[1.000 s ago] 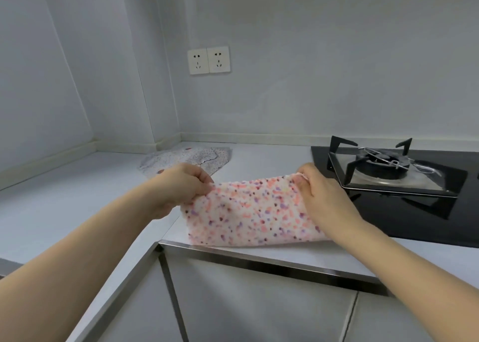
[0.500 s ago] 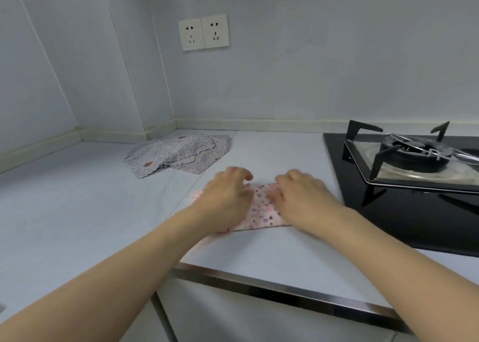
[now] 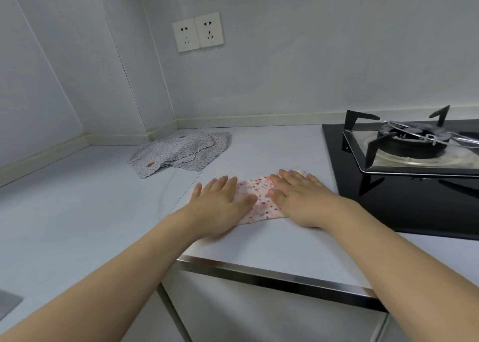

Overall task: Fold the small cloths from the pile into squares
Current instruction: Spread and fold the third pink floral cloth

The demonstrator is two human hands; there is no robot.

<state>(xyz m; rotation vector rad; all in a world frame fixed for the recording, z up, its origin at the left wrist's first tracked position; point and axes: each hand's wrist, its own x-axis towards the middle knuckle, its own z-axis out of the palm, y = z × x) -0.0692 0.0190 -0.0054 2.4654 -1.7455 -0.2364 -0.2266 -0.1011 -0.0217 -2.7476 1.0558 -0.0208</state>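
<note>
Left hand and right hand, fingers straight, pressed flat on a pink-speckled white cloth on the pale countertop.

Kitchen corner, head view. Pale countertop fills the lower field, edged along its front by a metal strip with cabinet fronts below. At 3 o'clock, a black glass hob carrying a gas burner under a black pan support. At 12 o'clock, a double wall socket on the grey wall.
</note>
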